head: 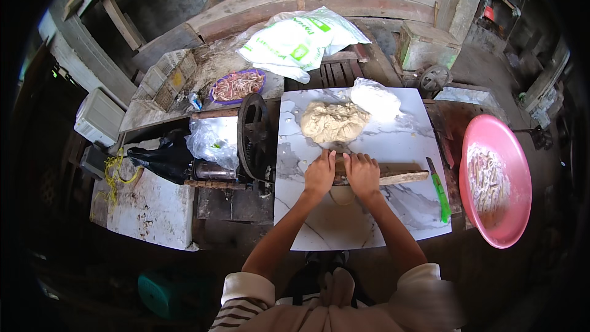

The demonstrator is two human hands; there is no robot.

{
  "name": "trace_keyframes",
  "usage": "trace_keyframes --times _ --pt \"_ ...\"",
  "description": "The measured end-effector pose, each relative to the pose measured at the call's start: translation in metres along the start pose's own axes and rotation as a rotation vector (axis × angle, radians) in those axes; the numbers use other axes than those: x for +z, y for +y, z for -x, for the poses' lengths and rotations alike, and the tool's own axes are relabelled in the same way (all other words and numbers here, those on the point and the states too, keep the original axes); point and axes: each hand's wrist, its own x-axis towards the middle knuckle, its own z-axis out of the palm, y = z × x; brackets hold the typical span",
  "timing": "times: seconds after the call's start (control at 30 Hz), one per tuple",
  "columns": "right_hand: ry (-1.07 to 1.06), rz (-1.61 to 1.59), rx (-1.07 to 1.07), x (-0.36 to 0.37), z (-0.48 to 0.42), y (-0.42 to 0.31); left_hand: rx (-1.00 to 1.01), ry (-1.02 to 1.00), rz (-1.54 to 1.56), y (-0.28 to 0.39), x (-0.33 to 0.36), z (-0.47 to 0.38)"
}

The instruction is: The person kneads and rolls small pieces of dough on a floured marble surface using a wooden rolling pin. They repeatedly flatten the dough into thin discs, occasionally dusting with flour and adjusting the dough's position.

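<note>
My left hand (319,173) and my right hand (363,174) lie side by side on a wooden bar (403,177), fingers over it and thumbs close together. The bar's right end sticks out past my right hand. A rounded edge of flattened dough (342,196) shows below the bar, between my wrists; the rest of it is hidden. Beyond my hands, a large lump of dough (333,122) rests on the marble-patterned board (322,226). A clear plastic bag of white powder (375,99) sits beside the lump. To the right lies a knife with a green handle (441,198).
A pink basin (518,193) at right holds floured dough strips. On the left stands a roller machine with a large iron wheel (253,136), plastic draped over it. Farther back are a purple-rimmed tray of strips (237,86), a plastic crate (163,78) and a white printed sack (302,44).
</note>
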Motion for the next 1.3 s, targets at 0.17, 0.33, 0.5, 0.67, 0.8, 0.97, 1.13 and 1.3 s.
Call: trace_keyframes --times 0.17,0.33,0.5,0.67,0.8,0.97,1.13,1.3 --pt "-0.085 -0.08 -0.018 -0.005 0.002 0.004 -0.119 0.026 -0.006 0.011 0.003 0.002" --pt "-0.072 -0.087 -0.051 -0.006 -0.002 0.016 -0.039 0.046 -0.013 0.018 0.007 0.003" --pt "-0.136 0.014 0.01 -0.002 -0.005 0.016 -0.143 -0.031 0.084 0.006 0.014 -0.005" --pt "-0.234 0.067 0.182 0.007 -0.016 0.007 -0.2 0.153 -0.074 0.003 0.025 -0.01" --pt "-0.23 0.002 0.219 -0.001 -0.003 0.001 -0.189 0.184 -0.209 0.007 0.026 0.004" --pt "-0.14 0.053 0.09 -0.028 0.045 -0.008 0.027 0.16 -0.053 0.004 0.018 0.056" --pt "-0.171 0.056 0.07 -0.018 0.035 -0.003 0.053 0.152 -0.054 0.001 0.02 0.039" --pt "-0.103 0.027 0.075 0.018 -0.011 0.009 0.052 0.232 -0.139 0.0 0.025 -0.017"
